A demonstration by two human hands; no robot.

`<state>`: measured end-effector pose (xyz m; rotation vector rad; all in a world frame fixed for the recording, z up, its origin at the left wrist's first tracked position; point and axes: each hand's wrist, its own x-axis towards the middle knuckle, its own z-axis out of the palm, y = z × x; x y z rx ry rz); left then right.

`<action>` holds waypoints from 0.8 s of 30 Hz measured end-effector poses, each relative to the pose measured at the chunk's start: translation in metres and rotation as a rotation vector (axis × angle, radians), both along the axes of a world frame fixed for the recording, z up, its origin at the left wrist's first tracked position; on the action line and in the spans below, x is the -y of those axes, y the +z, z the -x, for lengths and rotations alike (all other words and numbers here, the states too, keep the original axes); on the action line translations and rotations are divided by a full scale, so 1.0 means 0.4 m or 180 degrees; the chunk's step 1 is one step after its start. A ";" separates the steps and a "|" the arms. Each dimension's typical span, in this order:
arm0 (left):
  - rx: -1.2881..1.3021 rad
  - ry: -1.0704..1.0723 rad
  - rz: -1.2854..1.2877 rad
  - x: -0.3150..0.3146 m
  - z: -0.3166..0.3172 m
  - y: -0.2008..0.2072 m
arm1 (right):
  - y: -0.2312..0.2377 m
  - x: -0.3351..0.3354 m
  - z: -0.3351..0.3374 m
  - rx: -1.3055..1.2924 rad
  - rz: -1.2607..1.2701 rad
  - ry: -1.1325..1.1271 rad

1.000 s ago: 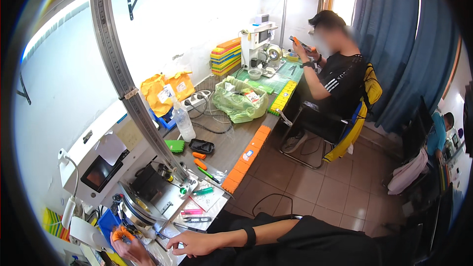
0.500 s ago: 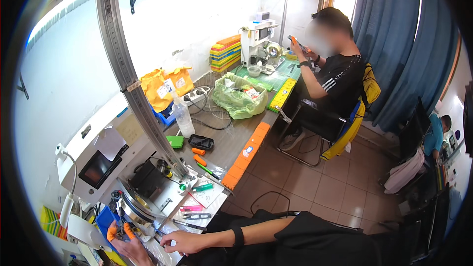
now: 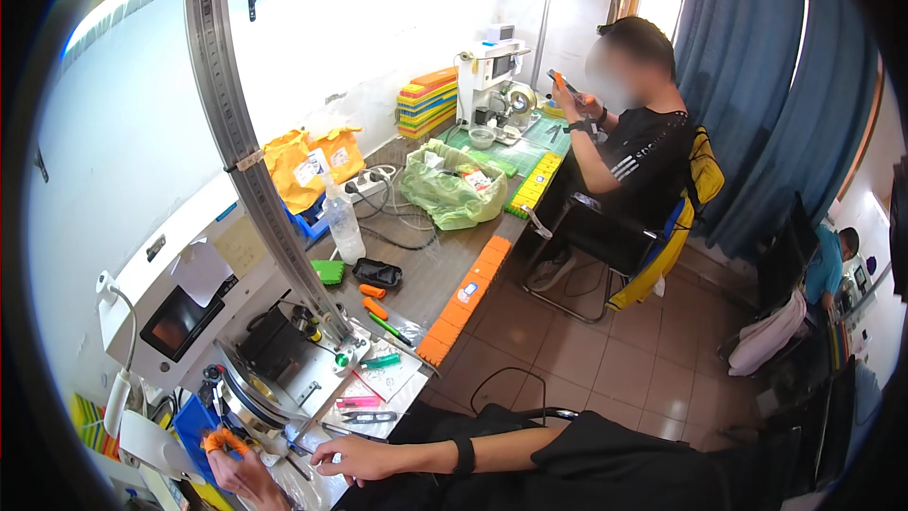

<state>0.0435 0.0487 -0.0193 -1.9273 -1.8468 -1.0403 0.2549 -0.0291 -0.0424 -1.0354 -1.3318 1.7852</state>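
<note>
At the lower left, my left hand (image 3: pixel 248 479) wears orange finger covers (image 3: pixel 225 439) on its fingertips. Those covered tips are drawn together beside a blue bin (image 3: pixel 194 424); anything pinched between them is too small to make out. To its right, my right hand (image 3: pixel 352 460) hovers over the work surface, fingers loosely bent and a little apart, and I see nothing held in it. A thin dark tool (image 3: pixel 297 469) lies between my hands on clear plastic. Just beyond my hands sits a machine with a round metal part (image 3: pixel 253 399).
A metal upright (image 3: pixel 232 85) rises past the machine's screen (image 3: pixel 184 322). Tweezers (image 3: pixel 369 416), a pink tool (image 3: pixel 359 401) and a green pen (image 3: pixel 391 329) lie around. Further off are a clear bottle (image 3: pixel 342 222), a green bag (image 3: pixel 452 191) and a seated person (image 3: pixel 643 123) holding a device.
My left fingertips, spread apart before, have come together beside the blue bin. My right hand stays almost in place. The view has shifted slightly.
</note>
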 end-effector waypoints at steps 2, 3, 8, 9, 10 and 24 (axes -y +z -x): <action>0.0049 0.0000 -0.0037 0.011 0.007 0.000 | -0.001 -0.001 0.004 -0.0012 0.0007 0.0010; 0.0067 0.0010 -0.0056 0.014 0.011 0.004 | -0.002 -0.002 0.009 -0.0006 -0.0011 0.0045; 0.0158 -0.0051 -0.0145 0.016 0.023 0.006 | -0.015 -0.014 0.033 -0.0036 -0.0037 0.0109; 0.0180 -0.0074 -0.0162 0.016 0.023 0.004 | -0.024 -0.018 0.044 0.0000 -0.0125 0.0159; 0.0200 -0.0094 -0.0179 0.016 0.023 0.003 | -0.029 -0.023 0.054 0.0035 -0.0212 0.0212; 0.0481 -0.0264 -0.0452 0.037 0.045 -0.008 | -0.032 -0.144 0.306 -0.0478 -0.0186 -0.0820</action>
